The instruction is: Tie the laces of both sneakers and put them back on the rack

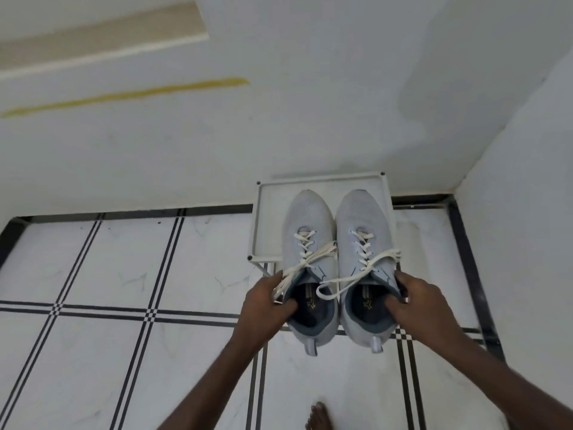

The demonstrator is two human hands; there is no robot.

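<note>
Two light grey sneakers with white laces are held side by side above the white rack, toes pointing toward the wall. My left hand grips the left sneaker at its collar, thumb inside the opening. My right hand holds the right sneaker the same way. The laces on each shoe cross in a knot near the tongue, with loose ends hanging over the sides. The heels stick out past the rack's front edge. Whether the soles touch the rack I cannot tell.
The rack stands against a white wall, close to a corner on the right. The floor is white tile with black lines and a black border. A bare foot shows at the bottom.
</note>
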